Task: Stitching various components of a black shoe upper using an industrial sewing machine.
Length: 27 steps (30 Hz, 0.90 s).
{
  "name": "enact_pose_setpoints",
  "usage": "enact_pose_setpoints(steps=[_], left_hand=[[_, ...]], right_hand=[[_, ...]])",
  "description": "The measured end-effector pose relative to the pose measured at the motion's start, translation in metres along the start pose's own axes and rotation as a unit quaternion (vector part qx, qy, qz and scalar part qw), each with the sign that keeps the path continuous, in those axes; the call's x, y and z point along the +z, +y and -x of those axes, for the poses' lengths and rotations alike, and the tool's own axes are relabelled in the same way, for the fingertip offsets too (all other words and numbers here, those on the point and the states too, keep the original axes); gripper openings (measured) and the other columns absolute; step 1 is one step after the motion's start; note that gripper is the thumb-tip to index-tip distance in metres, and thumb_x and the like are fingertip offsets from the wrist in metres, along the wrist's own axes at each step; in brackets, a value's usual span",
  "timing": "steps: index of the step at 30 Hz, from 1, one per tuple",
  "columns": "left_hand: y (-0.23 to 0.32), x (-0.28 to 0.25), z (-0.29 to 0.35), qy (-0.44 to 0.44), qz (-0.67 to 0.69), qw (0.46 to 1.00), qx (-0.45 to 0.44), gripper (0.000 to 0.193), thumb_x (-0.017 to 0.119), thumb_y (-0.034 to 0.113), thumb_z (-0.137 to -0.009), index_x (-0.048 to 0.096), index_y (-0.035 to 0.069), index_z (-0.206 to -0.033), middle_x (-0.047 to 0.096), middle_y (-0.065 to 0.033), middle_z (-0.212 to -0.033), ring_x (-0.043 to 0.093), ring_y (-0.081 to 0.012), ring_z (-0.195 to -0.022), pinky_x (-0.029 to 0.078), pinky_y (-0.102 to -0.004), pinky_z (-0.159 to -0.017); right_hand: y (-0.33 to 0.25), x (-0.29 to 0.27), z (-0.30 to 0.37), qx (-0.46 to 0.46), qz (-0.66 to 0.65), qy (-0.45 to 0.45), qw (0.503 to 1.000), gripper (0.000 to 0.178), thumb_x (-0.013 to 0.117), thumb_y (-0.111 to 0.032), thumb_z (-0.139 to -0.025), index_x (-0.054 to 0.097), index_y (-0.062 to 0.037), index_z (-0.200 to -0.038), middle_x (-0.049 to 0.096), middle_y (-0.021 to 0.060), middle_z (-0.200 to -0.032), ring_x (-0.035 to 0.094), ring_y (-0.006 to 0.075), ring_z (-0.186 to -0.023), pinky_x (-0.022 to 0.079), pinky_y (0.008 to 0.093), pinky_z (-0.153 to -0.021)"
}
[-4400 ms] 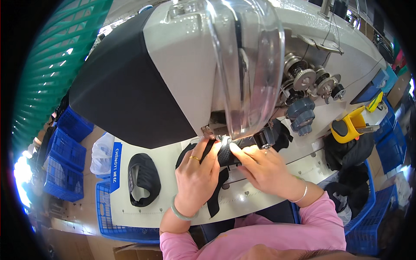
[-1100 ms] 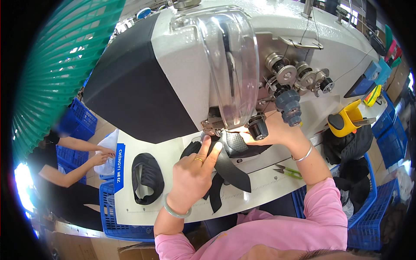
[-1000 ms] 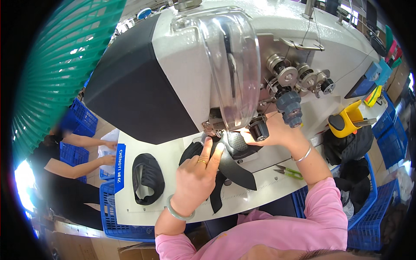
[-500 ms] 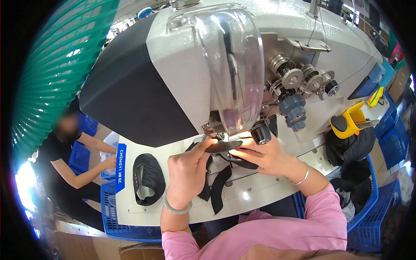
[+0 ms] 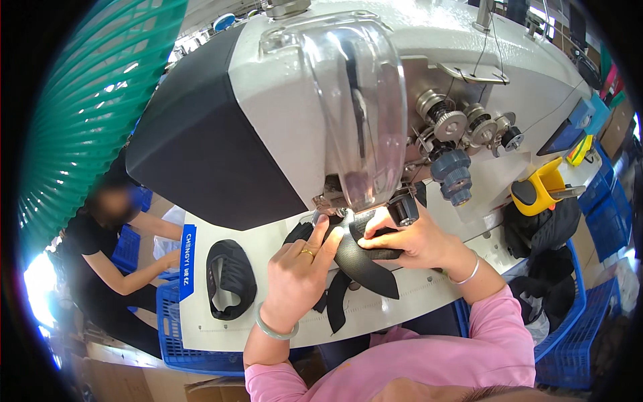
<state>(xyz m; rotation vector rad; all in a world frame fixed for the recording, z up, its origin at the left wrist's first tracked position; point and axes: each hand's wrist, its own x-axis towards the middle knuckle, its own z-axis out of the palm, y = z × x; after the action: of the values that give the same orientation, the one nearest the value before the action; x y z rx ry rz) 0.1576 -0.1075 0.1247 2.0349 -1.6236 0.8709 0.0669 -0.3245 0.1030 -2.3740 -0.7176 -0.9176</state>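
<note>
A black shoe upper (image 5: 365,269) with a textured, sheeny face lies under the sewing head of a grey industrial sewing machine (image 5: 274,87). My left hand (image 5: 298,269), a ring on one finger, rests on its left side with index and middle fingers stretched forward. On the right, my right hand (image 5: 422,240) pinches the upper between thumb and fingers. The needle area is partly hidden by the machine's clear guard (image 5: 362,120) and my fingers. Below the upper hangs a dark strip (image 5: 337,305). Another black shoe upper (image 5: 248,275) lies on the table to the left.
Thread tension knobs (image 5: 450,124) stick out above my right hand. A yellow holder (image 5: 539,189) stands at right beside a blue crate (image 5: 569,295) of dark pieces. At left are a green ribbed plastic thing (image 5: 100,100) and a co-worker (image 5: 107,248).
The black upper has been turned and laid flatter, showing its textured face. My left hand has gone from pinching to stretched fingers on top. My right hand keeps its grip.
</note>
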Motion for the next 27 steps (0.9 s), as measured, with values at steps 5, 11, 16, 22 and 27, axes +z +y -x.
enact_pose_setpoints(steps=[5,11,16,22,27], left_hand=[[0.001,0.0,-0.002,-0.003,-0.003,1.0,0.002,0.036,0.061,-0.004,-0.066,0.064,0.005,-0.101,0.066,-0.0164,-0.109,0.053,-0.0181,-0.053,0.044,-0.0281,-0.05],[0.002,0.003,-0.001,-0.016,-0.054,0.998,0.019,0.028,0.062,0.006,-0.072,0.065,0.004,-0.101,0.066,-0.017,-0.11,0.048,-0.0121,-0.054,0.043,-0.0248,-0.051],[0.01,0.003,-0.002,-0.024,-0.079,0.996,0.015,0.027,0.062,0.008,-0.074,0.065,0.003,-0.101,0.064,-0.0184,-0.112,0.049,-0.0123,-0.056,0.044,-0.0246,-0.052],[0.015,0.002,-0.006,-0.004,-0.092,0.996,-0.001,0.029,0.061,0.005,-0.073,0.065,0.002,-0.101,0.065,-0.0151,-0.107,0.055,-0.0169,-0.064,0.047,-0.0271,-0.058],[0.013,0.002,-0.013,0.03,-0.049,0.998,-0.008,0.03,0.06,-0.002,-0.071,0.065,0.002,-0.1,0.065,-0.0105,-0.097,0.062,-0.0235,-0.079,0.05,-0.0327,-0.066]], right_hand=[[-0.003,0.0,-0.002,-0.014,0.032,0.004,0.999,0.029,0.077,-0.012,-0.06,0.07,-0.0118,-0.089,0.062,0.0003,-0.09,0.062,0.0219,-0.081,0.046,0.0355,-0.071],[0.001,-0.001,-0.002,0.001,0.033,0.002,0.999,0.029,0.077,-0.011,-0.06,0.07,-0.012,-0.088,0.063,0.0007,-0.09,0.063,0.0221,-0.08,0.047,0.0354,-0.069],[0.005,-0.003,-0.003,-0.01,0.023,0.013,1.0,0.029,0.077,-0.012,-0.06,0.07,-0.0118,-0.088,0.064,0.0016,-0.089,0.064,0.0233,-0.081,0.048,0.0359,-0.072],[0.005,-0.001,-0.002,0.024,0.017,-0.005,1.0,0.033,0.079,-0.011,-0.059,0.07,-0.0115,-0.091,0.066,0.0071,-0.101,0.065,0.0264,-0.09,0.049,0.0363,-0.078],[0.009,0.004,0.006,0.024,0.037,0.003,0.999,0.038,0.079,-0.013,-0.059,0.069,-0.0172,-0.095,0.061,0.0071,-0.103,0.062,0.0277,-0.089,0.049,0.0363,-0.073]])
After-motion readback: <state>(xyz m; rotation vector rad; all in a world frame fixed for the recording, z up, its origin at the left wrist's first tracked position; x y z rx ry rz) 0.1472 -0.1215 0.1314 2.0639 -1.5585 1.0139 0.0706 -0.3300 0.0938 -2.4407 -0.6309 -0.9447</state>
